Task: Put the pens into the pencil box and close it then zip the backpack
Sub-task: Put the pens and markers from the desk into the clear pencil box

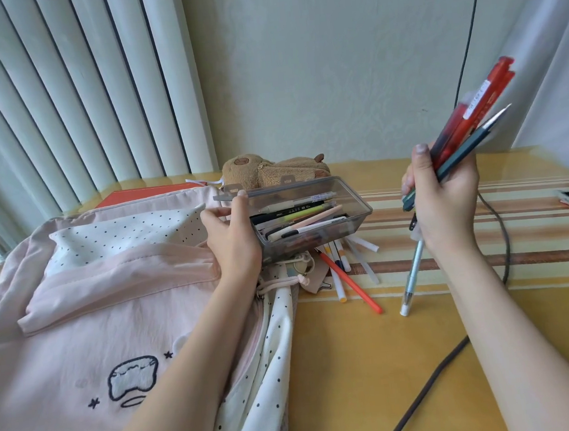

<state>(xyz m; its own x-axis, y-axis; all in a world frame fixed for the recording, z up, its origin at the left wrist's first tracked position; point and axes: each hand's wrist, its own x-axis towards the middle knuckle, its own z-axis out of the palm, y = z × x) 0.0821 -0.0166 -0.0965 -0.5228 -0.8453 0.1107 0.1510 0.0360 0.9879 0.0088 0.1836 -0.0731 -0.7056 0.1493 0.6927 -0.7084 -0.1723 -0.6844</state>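
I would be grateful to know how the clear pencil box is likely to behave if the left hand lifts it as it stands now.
The pencil box looks like rigid plastic, so it should hold its shape. It sits tilted, already gripped at one end by the left hand, so its loose pens would probably slide towards the lower end. With its lid open, a sharp tip could spill them.

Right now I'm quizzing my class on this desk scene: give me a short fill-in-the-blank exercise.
1. The left hand holds the clear ____ box.
2. The right hand grips a bundle of ____.
3. The plush toy lies ____ the box.
4. The backpack is ____ in colour.

Missing words: pencil; pens; behind; pink
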